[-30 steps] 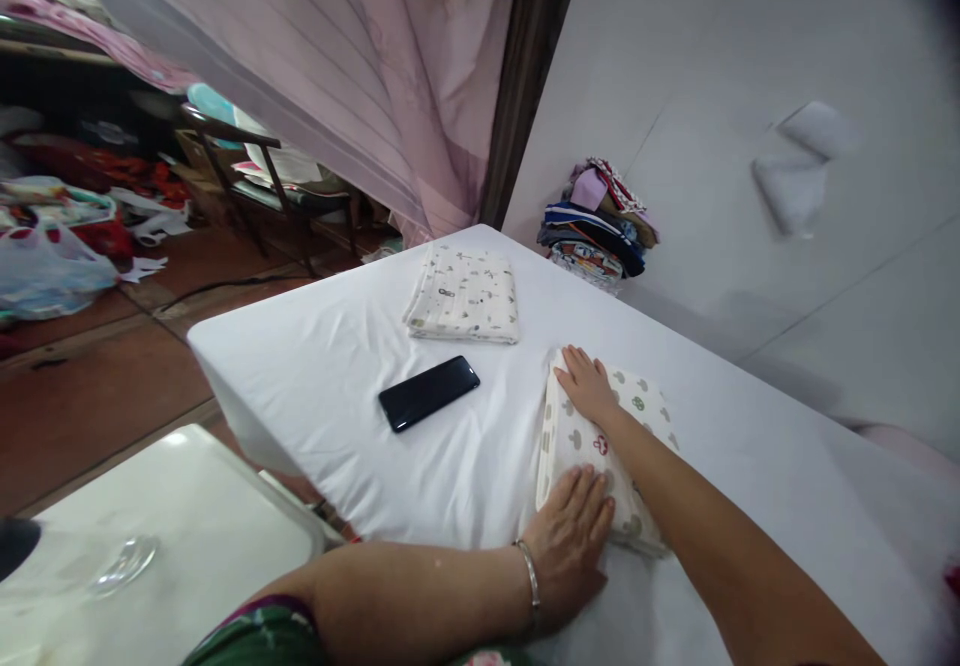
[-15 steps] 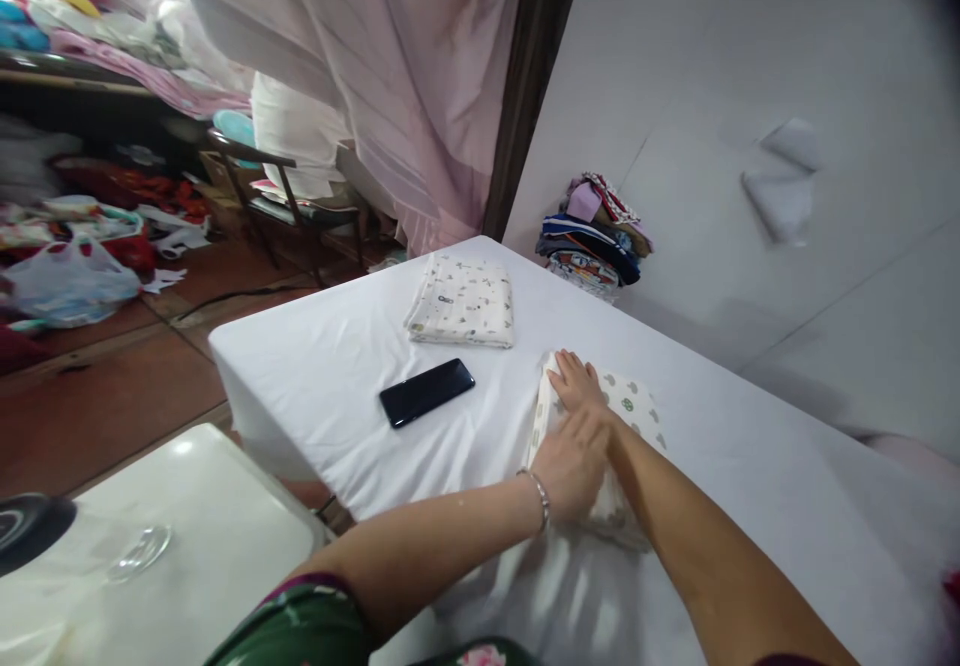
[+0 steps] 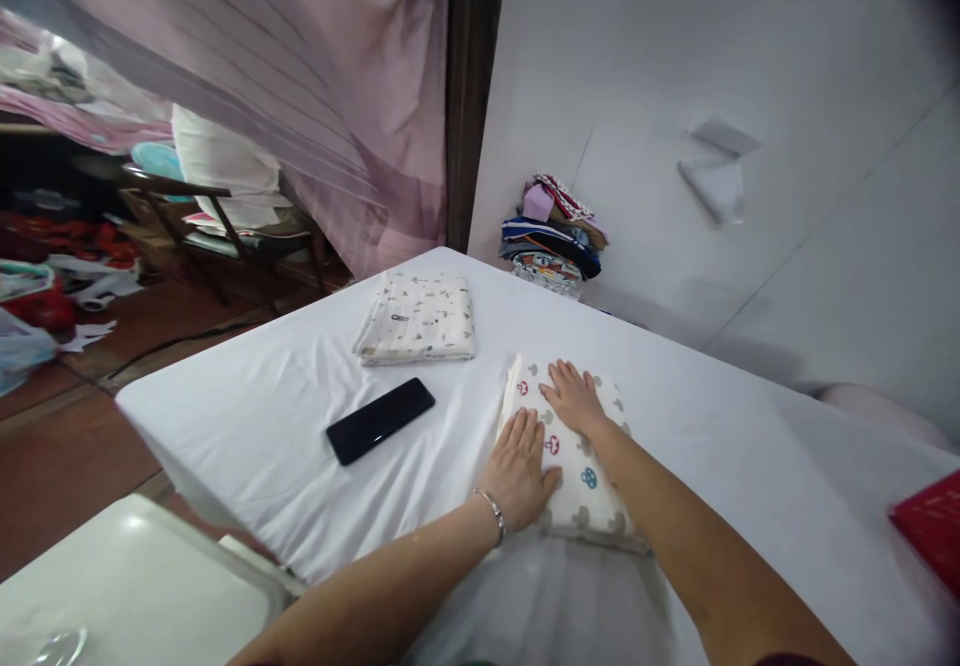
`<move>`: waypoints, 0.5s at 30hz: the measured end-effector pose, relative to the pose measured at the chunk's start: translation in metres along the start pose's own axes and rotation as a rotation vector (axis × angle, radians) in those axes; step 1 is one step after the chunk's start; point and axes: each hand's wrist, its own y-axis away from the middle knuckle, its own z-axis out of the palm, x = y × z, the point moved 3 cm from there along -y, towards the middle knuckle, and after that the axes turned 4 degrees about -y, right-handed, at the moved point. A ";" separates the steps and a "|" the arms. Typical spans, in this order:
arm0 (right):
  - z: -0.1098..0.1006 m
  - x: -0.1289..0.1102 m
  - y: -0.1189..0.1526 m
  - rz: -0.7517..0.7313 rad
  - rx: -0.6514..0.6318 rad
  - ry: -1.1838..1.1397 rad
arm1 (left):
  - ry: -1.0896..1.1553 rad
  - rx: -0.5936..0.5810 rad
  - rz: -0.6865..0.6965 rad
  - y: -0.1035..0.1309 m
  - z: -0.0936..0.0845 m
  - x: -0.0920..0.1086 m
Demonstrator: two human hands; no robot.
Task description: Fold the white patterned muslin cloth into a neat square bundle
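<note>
A folded white cloth with grey, red and blue mushroom prints (image 3: 570, 466) lies on the white-covered table (image 3: 255, 396). My left hand (image 3: 520, 471), with a bracelet at the wrist, rests flat on its left part, fingers spread. Further up on the same cloth, my right hand (image 3: 576, 398) lies palm down with its fingers stretched out. Beyond and to the left is a second folded cloth with small dark prints (image 3: 420, 316). A black phone (image 3: 381, 420) lies face up between that cloth and the table's left side.
A stack of folded clothes (image 3: 551, 236) stands past the far edge by the wall. White furniture (image 3: 135, 586) is at lower left, a red object (image 3: 934, 526) at the right edge. A pink curtain (image 3: 360, 96) hangs behind; a chair (image 3: 225, 216) stands at left.
My left hand has moved left, apart from my right hand, uncovering more of the printed cloth. My right hand has shifted slightly across the cloth. The view has turned to the right.
</note>
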 end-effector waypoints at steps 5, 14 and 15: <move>-0.001 -0.001 -0.004 0.001 -0.050 -0.084 | -0.024 -0.152 -0.036 -0.010 -0.014 0.004; -0.020 0.087 0.001 0.324 0.252 -0.702 | -0.147 -0.136 -0.141 -0.094 -0.016 -0.014; -0.019 0.101 0.004 0.374 0.253 -0.746 | -0.157 -0.145 -0.168 -0.100 -0.010 -0.020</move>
